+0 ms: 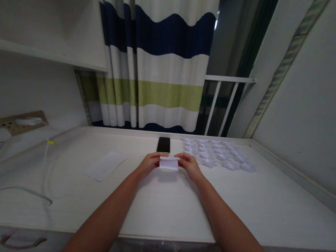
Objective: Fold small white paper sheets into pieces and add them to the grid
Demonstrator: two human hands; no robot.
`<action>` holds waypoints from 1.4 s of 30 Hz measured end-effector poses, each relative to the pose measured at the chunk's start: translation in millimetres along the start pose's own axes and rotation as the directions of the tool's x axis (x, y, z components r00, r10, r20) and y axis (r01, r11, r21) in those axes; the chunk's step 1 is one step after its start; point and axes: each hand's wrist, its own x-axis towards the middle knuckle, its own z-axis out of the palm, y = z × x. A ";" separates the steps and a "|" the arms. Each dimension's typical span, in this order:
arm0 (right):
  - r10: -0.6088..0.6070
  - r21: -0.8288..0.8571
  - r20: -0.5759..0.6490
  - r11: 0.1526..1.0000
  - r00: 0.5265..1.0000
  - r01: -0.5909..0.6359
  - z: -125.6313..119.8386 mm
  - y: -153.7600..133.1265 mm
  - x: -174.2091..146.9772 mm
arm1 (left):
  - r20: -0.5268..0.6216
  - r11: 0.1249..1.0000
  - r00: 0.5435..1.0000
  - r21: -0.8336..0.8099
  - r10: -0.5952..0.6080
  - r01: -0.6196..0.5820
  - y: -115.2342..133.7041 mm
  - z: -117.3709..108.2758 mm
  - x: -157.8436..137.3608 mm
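Note:
A small white sheet of paper (169, 163), with a fold along its upper part, is held up just above the desk. My left hand (150, 162) grips its left edge, and my right hand (189, 165) grips its right edge. Both hands are closed on the paper, thumbs and fingers pinching the sides. Right behind the paper lies a dark phone (164, 144). Several folded white paper pieces (217, 153) stand in rows to the right of the phone. Left of my hands, a flat white sheet (106, 166) rests on the desk.
The white desk (171, 214) has drawers with handles (23, 241) along its front. A power strip (8, 128) with plugs is on the left wall, and a white cable (15, 189) crosses the desk's left side. A striped curtain (169, 72) hangs behind.

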 end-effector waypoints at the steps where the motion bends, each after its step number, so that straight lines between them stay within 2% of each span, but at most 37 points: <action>1: -0.004 0.000 -0.003 1.000 1.000 0.004 0.1 -0.3 -0.3 | 0.004 1.000 1.000 0.001 -0.001 0.001 0.3 0.2 -0.2; 12: 0.010 -0.100 0.007 0.995 1.000 -0.009 1.4 -1.6 -3.9 | -0.007 0.998 1.000 0.062 0.018 -0.017 0.9 -1.5 -1.2; 16: -0.075 -0.142 0.034 0.987 0.997 0.079 -1.0 1.1 -2.6 | -0.008 0.971 0.999 0.235 0.051 -0.047 -1.8 -2.4 -0.2; 22: -0.190 -0.182 0.095 0.962 0.977 0.205 -0.1 4.6 0.6 | 0.120 0.916 0.991 0.388 0.062 -0.105 -10.9 -0.7 3.2; 26: -0.219 -0.188 0.124 0.952 0.968 0.240 6.1 3.5 -1.2 | 0.154 0.903 0.979 0.388 0.131 -0.182 -12.9 0.9 5.6; 31: -0.218 -0.181 0.042 0.958 0.975 0.222 8.9 2.5 -0.3 | 0.055 0.927 0.976 0.307 0.210 -0.217 -8.7 0.8 5.7; 35: -0.208 -0.240 -0.016 0.950 0.978 0.198 7.5 3.5 1.5 | 0.012 0.930 0.978 0.308 0.208 -0.202 -7.1 2.1 3.2; 42: -0.246 -0.314 -0.020 0.922 0.969 0.228 8.2 -0.4 -1.2 | 0.052 0.939 0.984 0.292 0.171 -0.179 -7.0 7.9 0.8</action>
